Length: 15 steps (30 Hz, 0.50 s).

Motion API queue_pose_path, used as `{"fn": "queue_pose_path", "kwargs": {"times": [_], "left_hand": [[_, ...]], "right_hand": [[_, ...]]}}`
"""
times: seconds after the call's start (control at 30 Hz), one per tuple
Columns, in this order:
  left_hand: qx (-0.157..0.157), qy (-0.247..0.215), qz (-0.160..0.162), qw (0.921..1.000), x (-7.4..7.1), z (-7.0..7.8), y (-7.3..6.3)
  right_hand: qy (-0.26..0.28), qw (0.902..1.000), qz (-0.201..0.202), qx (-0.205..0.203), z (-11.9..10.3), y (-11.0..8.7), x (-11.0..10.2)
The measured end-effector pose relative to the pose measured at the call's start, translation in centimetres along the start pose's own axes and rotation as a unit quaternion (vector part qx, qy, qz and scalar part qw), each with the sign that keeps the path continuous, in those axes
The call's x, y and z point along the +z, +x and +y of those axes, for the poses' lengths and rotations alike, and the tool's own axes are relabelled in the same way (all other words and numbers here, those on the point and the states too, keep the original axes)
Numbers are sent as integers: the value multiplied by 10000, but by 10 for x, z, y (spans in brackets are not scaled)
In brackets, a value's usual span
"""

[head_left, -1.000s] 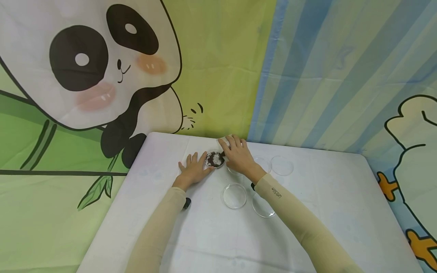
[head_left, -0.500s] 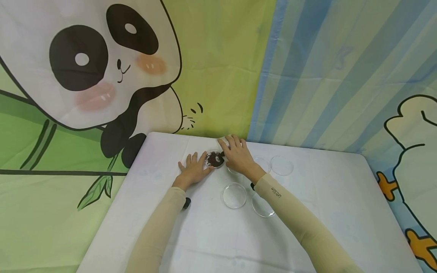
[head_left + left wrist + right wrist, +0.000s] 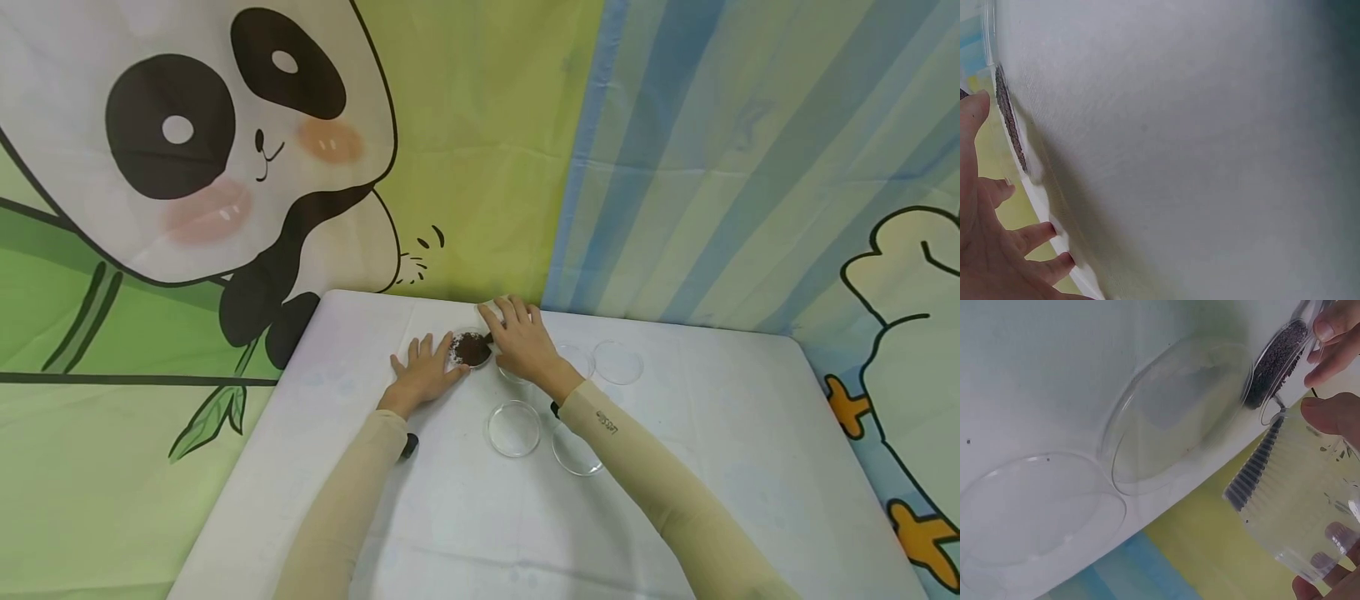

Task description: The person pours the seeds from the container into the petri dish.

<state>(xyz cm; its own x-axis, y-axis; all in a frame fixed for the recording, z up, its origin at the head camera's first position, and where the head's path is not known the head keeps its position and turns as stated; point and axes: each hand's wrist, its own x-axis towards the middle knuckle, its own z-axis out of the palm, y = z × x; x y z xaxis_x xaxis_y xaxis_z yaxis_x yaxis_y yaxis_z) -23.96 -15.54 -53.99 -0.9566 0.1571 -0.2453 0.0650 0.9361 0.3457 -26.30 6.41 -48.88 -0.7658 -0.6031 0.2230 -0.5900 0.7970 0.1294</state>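
My right hand (image 3: 522,340) grips a clear ribbed plastic cup (image 3: 1300,494), thumb on one side and fingers on the other. The cup is tilted over a small clear petri dish (image 3: 454,354) near the table's far edge. Dark soil-like granules (image 3: 1279,362) cover most of the dish, with white specks left showing along its left side. A streak of the same granules lies along the cup's lower wall. My left hand (image 3: 422,375) rests at the dish's left side with fingers spread, thumb and index finger at its rim. In the head view the right hand hides most of the cup.
Several clear petri dishes lie on the white-covered table (image 3: 720,467): one front left (image 3: 514,429), one partly behind the right sleeve (image 3: 576,454), another at the right (image 3: 618,363), and more beside the right wrist. A panda-printed curtain (image 3: 480,150) hangs behind the far edge.
Dark granules have spread over the dish, and the white patch in its middle has been covered. Both hands keep nearly the same place.
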Motion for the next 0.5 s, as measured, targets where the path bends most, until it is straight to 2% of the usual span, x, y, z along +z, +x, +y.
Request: {"fn": "queue_pose_path", "kwargs": {"times": [0.1,0.2,0.37,0.5], "left_hand": [[15,-30,20,10000,-1,1,-1],[33,-62,50,10000,-2,1,-2],[48,-62,70,9999,-2,1,-3],[47,-70,63,9999,-2,1,-3]], "right_hand": [[320,9992,-122,199,0,-1,1],[878,9948,-189,475,1,-3,2],[1758,9806,-35,863,2,-7,4],[2156,9697,125,1142,6,-9,6]]}}
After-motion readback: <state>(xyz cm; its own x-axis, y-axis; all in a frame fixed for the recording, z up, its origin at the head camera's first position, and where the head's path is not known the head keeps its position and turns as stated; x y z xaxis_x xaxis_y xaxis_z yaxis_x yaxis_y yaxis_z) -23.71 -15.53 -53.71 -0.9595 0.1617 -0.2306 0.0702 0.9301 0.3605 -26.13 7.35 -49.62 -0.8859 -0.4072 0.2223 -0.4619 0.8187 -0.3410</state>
